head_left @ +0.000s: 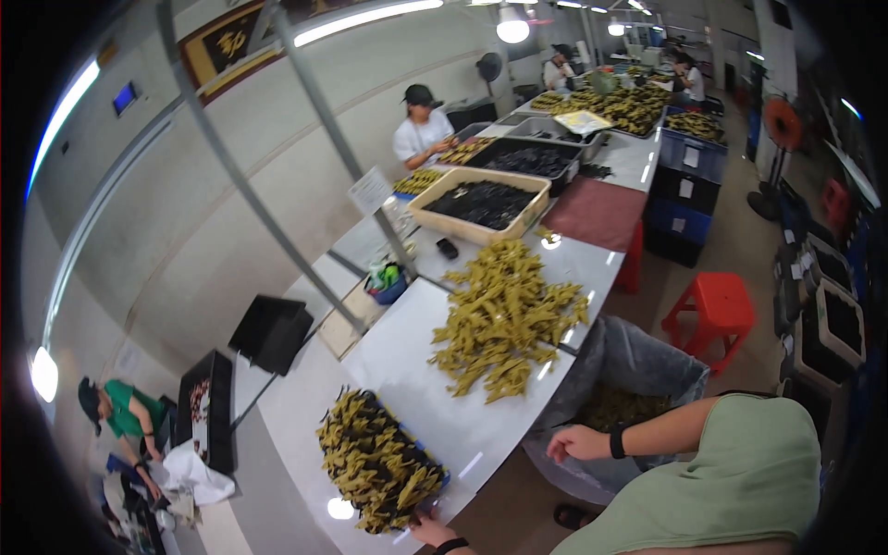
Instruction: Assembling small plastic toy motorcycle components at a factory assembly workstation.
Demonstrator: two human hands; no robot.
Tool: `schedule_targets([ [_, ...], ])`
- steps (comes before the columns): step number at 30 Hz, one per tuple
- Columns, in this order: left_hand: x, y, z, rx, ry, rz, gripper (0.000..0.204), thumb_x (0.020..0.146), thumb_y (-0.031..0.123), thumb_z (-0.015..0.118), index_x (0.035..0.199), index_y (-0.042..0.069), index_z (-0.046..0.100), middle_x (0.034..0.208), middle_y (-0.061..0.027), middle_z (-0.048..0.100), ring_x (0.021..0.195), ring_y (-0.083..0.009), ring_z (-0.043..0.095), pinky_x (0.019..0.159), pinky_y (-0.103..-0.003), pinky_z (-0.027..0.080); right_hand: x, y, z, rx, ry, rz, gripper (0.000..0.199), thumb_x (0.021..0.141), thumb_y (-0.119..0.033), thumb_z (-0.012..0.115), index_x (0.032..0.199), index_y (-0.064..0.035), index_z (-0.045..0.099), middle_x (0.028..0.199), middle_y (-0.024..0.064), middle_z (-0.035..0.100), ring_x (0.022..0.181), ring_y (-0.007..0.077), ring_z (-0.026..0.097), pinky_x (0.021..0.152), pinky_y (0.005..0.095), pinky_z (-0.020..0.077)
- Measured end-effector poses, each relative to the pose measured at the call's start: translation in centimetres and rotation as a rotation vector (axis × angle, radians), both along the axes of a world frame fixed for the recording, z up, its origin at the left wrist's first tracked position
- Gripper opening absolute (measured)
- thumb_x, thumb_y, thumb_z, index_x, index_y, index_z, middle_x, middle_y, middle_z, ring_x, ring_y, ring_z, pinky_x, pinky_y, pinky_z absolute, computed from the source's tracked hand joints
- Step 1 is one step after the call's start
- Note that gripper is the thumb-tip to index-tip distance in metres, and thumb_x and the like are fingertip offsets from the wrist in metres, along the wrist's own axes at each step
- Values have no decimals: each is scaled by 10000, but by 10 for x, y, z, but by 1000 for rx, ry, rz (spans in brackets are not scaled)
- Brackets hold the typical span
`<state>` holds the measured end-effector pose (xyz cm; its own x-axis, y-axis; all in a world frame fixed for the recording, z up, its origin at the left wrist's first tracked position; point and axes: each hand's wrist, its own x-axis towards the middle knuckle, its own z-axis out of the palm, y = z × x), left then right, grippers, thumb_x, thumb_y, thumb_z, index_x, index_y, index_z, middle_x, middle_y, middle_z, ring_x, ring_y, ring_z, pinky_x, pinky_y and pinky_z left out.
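The heap of olive-yellow and black strip-shaped pieces point(377, 461) lies at the near end of the long white counter point(407, 370), apparently in a shallow blue tray whose edge shows at the heap's right side. The person's left hand point(430, 529) sits at the lower edge of that heap, at the counter's front rim, fingers curled against the nearest pieces; whether it actually pinches one cannot be told at this size. A black band circles its wrist.

The right hand point(575, 444) is well apart from the heap, off the counter, fingers loosely bent over the rim of a large grey plastic-lined bin point(647, 370) that holds more olive pieces. It seems empty, though its palm side is hidden.

To work this well, I judge the left hand should draw pieces from the heap's near edge only, since the pile overhangs the counter's rim and a careless pull could spill some to the floor. The right hand is best kept low over the bin's mouth to receive them.

Farther along the counter lies a bigger loose pile of olive-yellow pieces point(504, 319), then a beige rectangular crate of black pieces point(476, 203). A red plastic stool point(717, 310) stands beside the bin. Other people work at the far end and at lower left.
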<state>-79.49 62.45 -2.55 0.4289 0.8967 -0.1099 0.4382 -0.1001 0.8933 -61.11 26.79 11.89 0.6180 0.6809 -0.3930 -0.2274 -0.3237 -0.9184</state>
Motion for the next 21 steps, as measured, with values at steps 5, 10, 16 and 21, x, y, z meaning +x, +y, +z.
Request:
schedule_targets([
  [5,28,-112,142,-172,108,14,241,911,125,508,891,-102,587,815,-166,641,682,-233,601,606,-351,506,-51,-141,32,-153,39,-97,379,738,68,373,964,-22,663,810,71,673,757,147,634,737,289,497],
  [10,63,-254,146,-145,2,-242,207,906,134,522,905,-66,576,792,-148,628,644,-213,588,595,-341,495,-71,-251,46,-191,100,-259,362,754,54,383,966,-30,665,798,65,672,760,153,634,730,291,498],
  [16,133,-460,145,-436,253,-945,419,890,225,634,1191,-36,507,1004,-184,641,969,-309,636,781,-357,526,-74,-409,52,-70,15,-402,344,755,54,390,943,-24,668,775,70,669,758,148,639,713,297,508],
  [21,148,-572,70,190,559,-1432,903,715,458,778,1365,-3,353,1394,-237,388,1300,-409,359,1027,-469,371,-69,-561,65,-139,-129,-684,320,765,64,396,906,-15,671,759,92,668,729,155,641,690,296,513],
])
